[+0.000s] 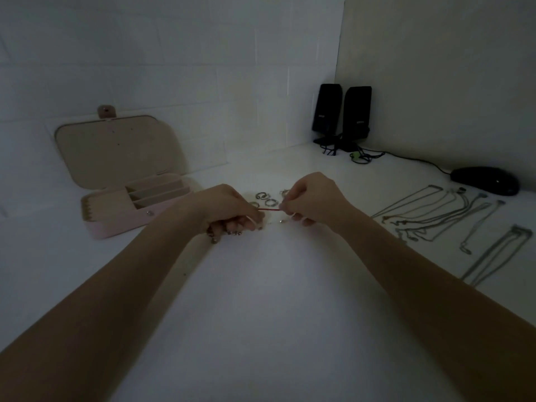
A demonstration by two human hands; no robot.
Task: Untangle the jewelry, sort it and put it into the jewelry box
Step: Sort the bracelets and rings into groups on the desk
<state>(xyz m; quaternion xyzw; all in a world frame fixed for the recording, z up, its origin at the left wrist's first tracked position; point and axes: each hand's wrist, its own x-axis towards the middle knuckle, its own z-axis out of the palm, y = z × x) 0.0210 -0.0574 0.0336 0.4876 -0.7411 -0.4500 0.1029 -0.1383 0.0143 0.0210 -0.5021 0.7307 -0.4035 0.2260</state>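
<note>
Both hands pinch a red cord: left hand [232, 210], right hand [307, 203]; cord [269, 209] runs left-right; jewelry box [127, 204] nearer the left.

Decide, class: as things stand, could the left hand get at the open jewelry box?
Probably yes. The jewelry box sits open just to the left of the left hand, with bare table between. But that hand pinches a red cord, shared with the right hand.
</note>
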